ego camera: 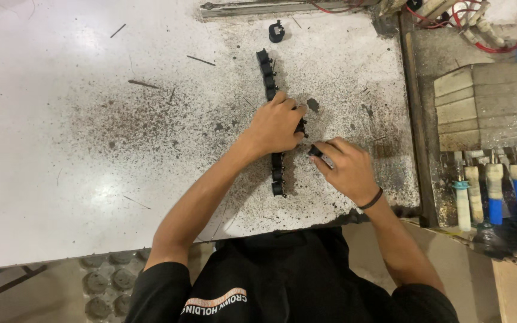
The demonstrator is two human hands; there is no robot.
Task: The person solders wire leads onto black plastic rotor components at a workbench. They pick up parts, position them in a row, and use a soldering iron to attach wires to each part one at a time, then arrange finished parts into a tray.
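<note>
Black shirt fabric (282, 275) fills the six o'clock edge of my view, with both bare forearms reaching up from it onto the speckled white metal worktable (91, 149). At centre I see a long row of small black plastic parts joined in a line (268, 75), running from twelve o'clock down toward six. My left hand (276, 127) lies over the middle of that row, fingers curled together and pressing down on it, so the covered stretch is hidden from me. At about four o'clock from it, just beside the row, my right hand (348, 170) pinches a single small black plastic piece (315, 151) between thumb and fingertips, closed firmly on it; a dark band circles that wrist. One loose black plastic clip (276, 31) sits apart at twelve o'clock, near a grey metal bar (258, 8). Toward three o'clock I make out a rack of blue and white handled tools (498, 194), standing side by side, and red wires (510, 36) at one o'clock. Thin dark metal slivers lie scattered on the table at ten o'clock.
</note>
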